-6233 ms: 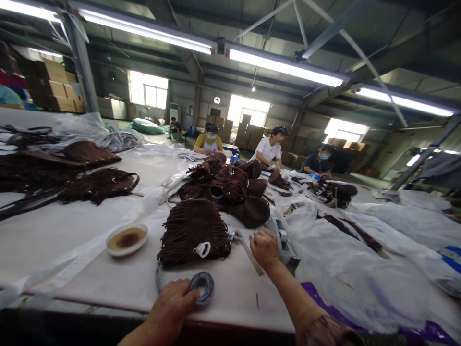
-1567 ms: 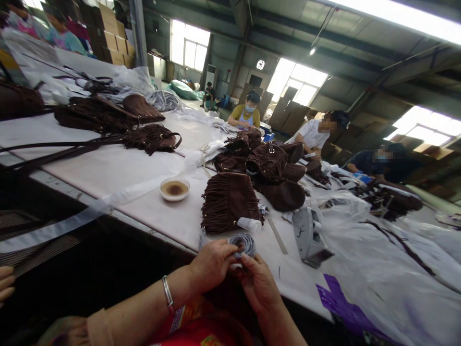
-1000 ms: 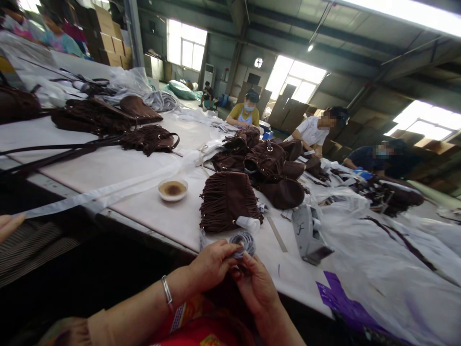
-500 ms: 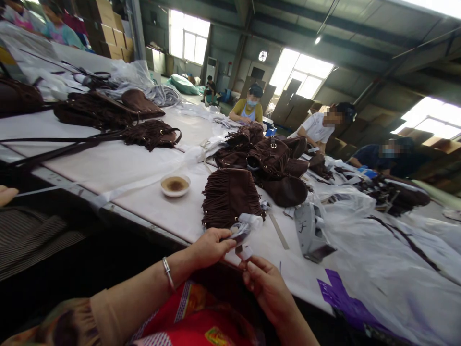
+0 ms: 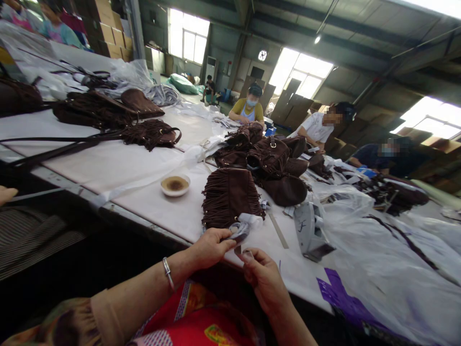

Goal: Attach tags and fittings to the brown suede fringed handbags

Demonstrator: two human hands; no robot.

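Note:
At the near edge of the white table, my left hand pinches a grey roll of tape. Just right of it, my right hand grips the loose end of the tape between thumb and fingers. A dark brown fringed bag lies directly behind the roll, with a white tag at its lower right corner. Behind that bag sits a pile of more brown bags.
A small white dish of brown liquid stands left of the bag. A grey tape dispenser and a flat ruler lie to the right, beside clear plastic bags. Three people work across the table. Another person's fingertip shows at far left.
My hands went from the table to holding the roll together. Over the last half second my right hand has drawn a short tape end down, away from the roll.

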